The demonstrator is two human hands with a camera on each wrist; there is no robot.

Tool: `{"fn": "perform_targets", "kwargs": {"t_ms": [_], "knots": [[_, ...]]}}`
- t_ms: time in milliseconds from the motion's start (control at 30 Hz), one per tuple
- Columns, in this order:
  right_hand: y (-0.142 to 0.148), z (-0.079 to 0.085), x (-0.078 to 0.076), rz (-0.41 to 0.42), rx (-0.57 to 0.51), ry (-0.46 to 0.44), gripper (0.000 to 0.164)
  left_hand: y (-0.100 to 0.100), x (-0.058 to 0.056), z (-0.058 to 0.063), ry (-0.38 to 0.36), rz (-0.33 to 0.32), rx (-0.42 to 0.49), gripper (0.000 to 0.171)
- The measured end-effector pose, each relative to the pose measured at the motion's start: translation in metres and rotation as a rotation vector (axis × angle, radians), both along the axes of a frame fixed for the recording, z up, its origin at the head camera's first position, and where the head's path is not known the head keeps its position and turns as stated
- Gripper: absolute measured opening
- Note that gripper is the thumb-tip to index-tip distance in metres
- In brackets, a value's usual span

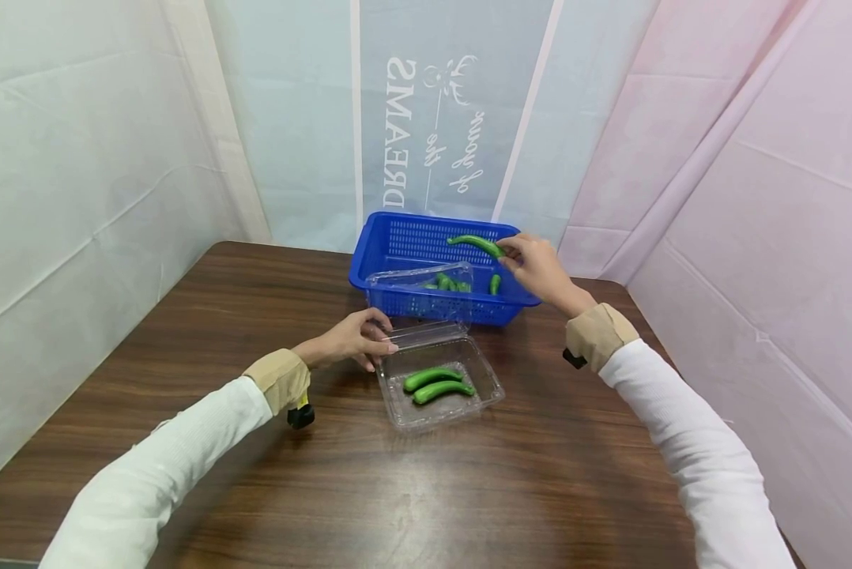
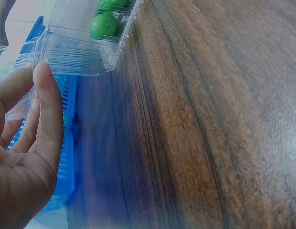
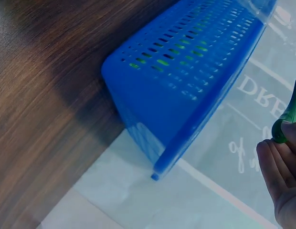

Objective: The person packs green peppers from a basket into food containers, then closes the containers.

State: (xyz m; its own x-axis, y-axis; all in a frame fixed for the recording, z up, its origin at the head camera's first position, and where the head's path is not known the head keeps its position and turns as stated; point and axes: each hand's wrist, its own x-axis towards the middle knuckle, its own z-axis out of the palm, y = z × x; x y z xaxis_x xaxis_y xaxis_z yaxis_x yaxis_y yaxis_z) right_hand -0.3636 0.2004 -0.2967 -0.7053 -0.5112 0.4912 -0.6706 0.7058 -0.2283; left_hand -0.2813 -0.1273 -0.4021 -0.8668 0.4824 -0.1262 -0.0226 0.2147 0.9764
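Observation:
My right hand (image 1: 537,267) pinches a curved green vegetable (image 1: 477,243) by one end, above the right side of a blue basket (image 1: 369,273). In the right wrist view its tapering tip points up from the fingers. My left hand (image 1: 355,338) grips the hinge-side edge of a clear plastic clamshell container (image 1: 493,379), between thumb and fingers in the left wrist view. Two similar green vegetables (image 1: 436,379) lie side by side in the container's base. Its raised lid (image 1: 417,278) leans toward the basket and overlaps its front in view.
More green vegetables (image 1: 495,284) lie inside the basket, partly seen through the lid and wall slots. The wooden table (image 1: 269,474) extends toward me. Pale cloth walls stand at the left, the right (image 1: 774,261) and behind the basket.

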Motion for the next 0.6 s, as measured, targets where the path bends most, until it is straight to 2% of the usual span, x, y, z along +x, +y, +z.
{"fn": "perform_targets", "kwargs": {"t_ms": [167,367,500,600], "knots": [[-0.002,0.002,0.013,0.059,-0.046,0.083,0.025,0.0,0.001,0.0,0.016,0.011,-0.012,0.046],[-0.008,0.001,0.031,0.126,-0.103,0.173,0.026,0.0,0.002,0.0,0.032,-0.008,-0.002,0.045],[-0.009,0.001,0.04,0.175,-0.123,0.192,0.028,0.0,0.002,0.0,0.037,-0.015,-0.001,0.045],[-0.01,-0.001,0.048,0.249,-0.12,0.176,0.031,-0.001,0.002,0.0,0.03,-0.021,0.007,0.046]]}}
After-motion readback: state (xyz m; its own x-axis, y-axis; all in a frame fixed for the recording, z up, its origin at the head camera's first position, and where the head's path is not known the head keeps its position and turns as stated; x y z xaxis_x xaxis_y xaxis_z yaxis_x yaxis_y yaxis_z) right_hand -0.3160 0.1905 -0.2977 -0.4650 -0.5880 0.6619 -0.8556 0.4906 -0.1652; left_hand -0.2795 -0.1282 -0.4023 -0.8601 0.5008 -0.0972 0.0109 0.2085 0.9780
